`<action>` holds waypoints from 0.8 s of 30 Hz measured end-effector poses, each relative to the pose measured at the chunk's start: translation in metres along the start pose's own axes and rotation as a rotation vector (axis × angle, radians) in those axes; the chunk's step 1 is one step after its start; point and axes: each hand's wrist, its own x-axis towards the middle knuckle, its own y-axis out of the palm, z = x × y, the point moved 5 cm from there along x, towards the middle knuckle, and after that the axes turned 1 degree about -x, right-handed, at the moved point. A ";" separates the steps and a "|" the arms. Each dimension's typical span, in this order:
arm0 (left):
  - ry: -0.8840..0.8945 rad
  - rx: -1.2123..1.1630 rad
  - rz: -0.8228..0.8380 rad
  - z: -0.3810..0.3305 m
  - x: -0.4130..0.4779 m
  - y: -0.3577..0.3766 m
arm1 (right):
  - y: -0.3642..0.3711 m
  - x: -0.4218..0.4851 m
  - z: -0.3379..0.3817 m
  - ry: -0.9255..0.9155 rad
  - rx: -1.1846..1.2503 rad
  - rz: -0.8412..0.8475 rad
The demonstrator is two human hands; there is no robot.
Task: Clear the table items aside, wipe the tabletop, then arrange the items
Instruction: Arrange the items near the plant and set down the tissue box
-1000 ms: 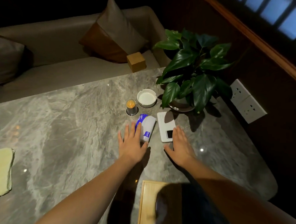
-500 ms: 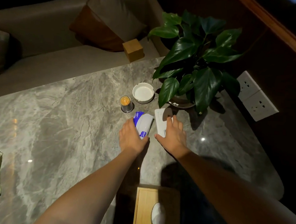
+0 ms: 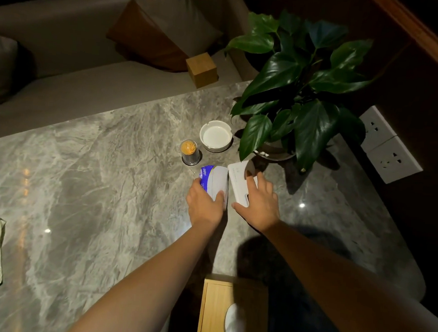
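The left hand [image 3: 205, 206] is wrapping around the near end of a soft tissue pack [image 3: 215, 181], white with blue print. The right hand [image 3: 260, 203] is lying flat on a thin, hard white box [image 3: 240, 182], fingers spread, thumb at its near corner. Both things are sitting side by side on the shiny grey stone bench [image 3: 96, 184], long sides pointing away from the person, each right under its own hand. Just past them are standing a round white ashtray [image 3: 216, 136], a toothpick jar [image 3: 189, 152] and a leafy plant [image 3: 301, 94].
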 end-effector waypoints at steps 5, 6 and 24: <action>-0.039 -0.061 0.041 0.005 -0.006 0.001 | -0.005 0.000 -0.008 -0.074 0.002 0.031; -0.051 -0.078 0.052 0.007 -0.008 0.002 | -0.006 0.000 -0.009 -0.087 -0.003 0.031; -0.036 -0.133 0.157 -0.010 -0.013 0.024 | -0.007 0.004 -0.036 -0.029 0.009 -0.011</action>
